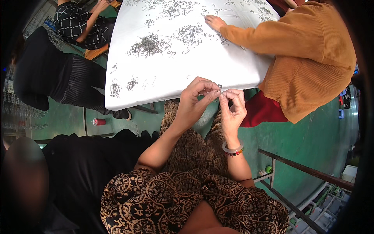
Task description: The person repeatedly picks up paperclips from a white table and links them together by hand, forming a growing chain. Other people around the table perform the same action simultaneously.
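Caught right where the fingertips of left hand [196, 94] and right hand [233, 108] meet, in view at the near edge of the white bench [167, 78]: a small dark piece [220, 86], apparently bent wire. Pokes up just past the fingers, on their far side, long axis seemingly toward the far end of the bench; too small for exact shape. About equally near to both hands, neither clearly closer. Thumb and forefinger of the left pressed together on it from one side, thumb and forefinger of the right pinching it from the other. Cannot tell how much of it lies hidden. Around the right wrist, a pale bangle [232, 150] and coloured beads [236, 153]. Farther up the bench, a dense pile of dark hooks [150, 45], a looser pile [187, 33] beside it, small clusters [115, 89] by the near left corner. To the right, another person's hand [214, 22] on the bench, brown sleeve [265, 39] behind. Low at left, a red cup [99, 122] on the green floor [132, 125]. No brand, label or writing legible.
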